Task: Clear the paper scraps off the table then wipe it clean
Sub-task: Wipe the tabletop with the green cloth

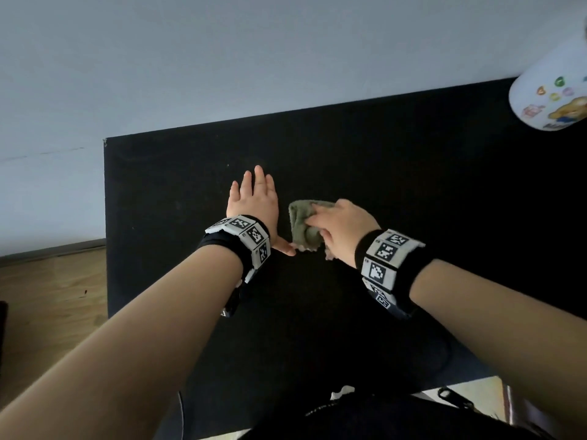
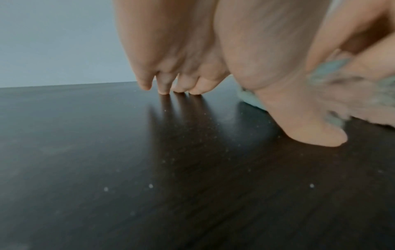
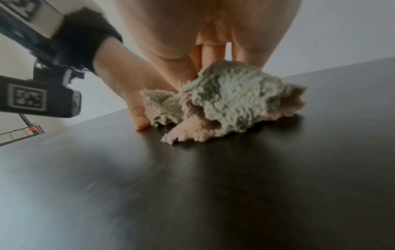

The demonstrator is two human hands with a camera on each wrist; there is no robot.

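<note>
A crumpled green cloth [image 1: 301, 217] with pinkish edges lies mid-way across the black table [image 1: 413, 185]. My right hand [image 1: 340, 223] arches over the cloth [image 3: 230, 94], fingers wrapped down its far side, thumb by its near edge, pressing it onto the top. My left hand [image 1: 254, 201] lies flat on the table just left of it, fingers straight. Its thumb [image 3: 137, 116] touches the cloth's left edge. In the left wrist view the left fingers [image 2: 181, 86] rest on the surface, with fine pale specks [image 2: 150, 186] scattered around. I see no paper scraps on the tabletop.
A white container with a cartoon print [image 1: 552, 100] stands at the table's far right corner. The table's left edge drops to a wooden floor [image 1: 47, 296]. A grey wall runs behind the far edge. A small white bit [image 1: 343, 392] shows at the near edge.
</note>
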